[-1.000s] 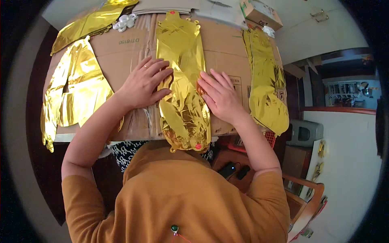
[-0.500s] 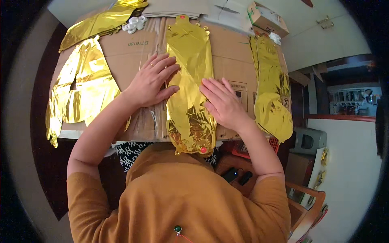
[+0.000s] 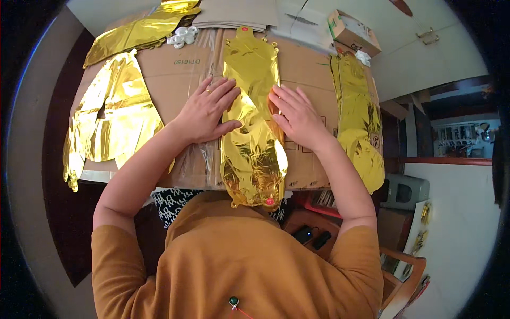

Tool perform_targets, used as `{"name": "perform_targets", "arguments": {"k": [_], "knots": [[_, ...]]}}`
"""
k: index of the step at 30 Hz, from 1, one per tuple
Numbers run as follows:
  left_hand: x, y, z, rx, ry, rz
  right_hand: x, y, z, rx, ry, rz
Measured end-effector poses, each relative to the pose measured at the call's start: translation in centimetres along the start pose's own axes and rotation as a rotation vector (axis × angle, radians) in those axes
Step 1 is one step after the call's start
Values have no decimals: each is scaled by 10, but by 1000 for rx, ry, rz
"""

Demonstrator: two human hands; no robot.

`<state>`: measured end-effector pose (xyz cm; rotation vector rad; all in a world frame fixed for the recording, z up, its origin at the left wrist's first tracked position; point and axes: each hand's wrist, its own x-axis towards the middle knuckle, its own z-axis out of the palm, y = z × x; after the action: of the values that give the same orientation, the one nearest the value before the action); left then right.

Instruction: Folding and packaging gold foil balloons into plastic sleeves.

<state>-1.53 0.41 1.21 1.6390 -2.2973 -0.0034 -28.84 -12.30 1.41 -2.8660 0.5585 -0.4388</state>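
A flat, uninflated gold foil balloon (image 3: 254, 154) lies lengthwise before me on brown cardboard, its lower end hanging over the near edge. Small loops stick out along its rim, and a red dot marks each end. My left hand (image 3: 207, 112) rests palm down, fingertips and thumb on the balloon's left edge. On the opposite edge lies my right hand (image 3: 300, 118), fingers stretched out and touching the foil. Both hands are open and flat.
To the left lies another gold foil piece (image 3: 114, 111), with a gold stack (image 3: 138, 37) behind it. Folded gold foil balloons (image 3: 357, 122) lie at the right. White clustered pieces (image 3: 182, 37), cardboard sheets (image 3: 234, 13) and a small carton (image 3: 353, 32) stand at the back.
My right hand has slid farther away along the balloon's right edge. The left hand stays at about the same place on the left edge. The whole view has shifted slightly.
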Motion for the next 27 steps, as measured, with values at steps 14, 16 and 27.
{"name": "perform_targets", "arguments": {"k": [14,16,27], "knots": [[6,-4,-4,-37,112,50,-18,-71,-6,56,-93,-137],[9,-9,-6,-66,118,58,-20,-71,-2,63,-78,-143],[17,-19,-21,-95,134,103,-11,-60,-10,169,1,-116]]}}
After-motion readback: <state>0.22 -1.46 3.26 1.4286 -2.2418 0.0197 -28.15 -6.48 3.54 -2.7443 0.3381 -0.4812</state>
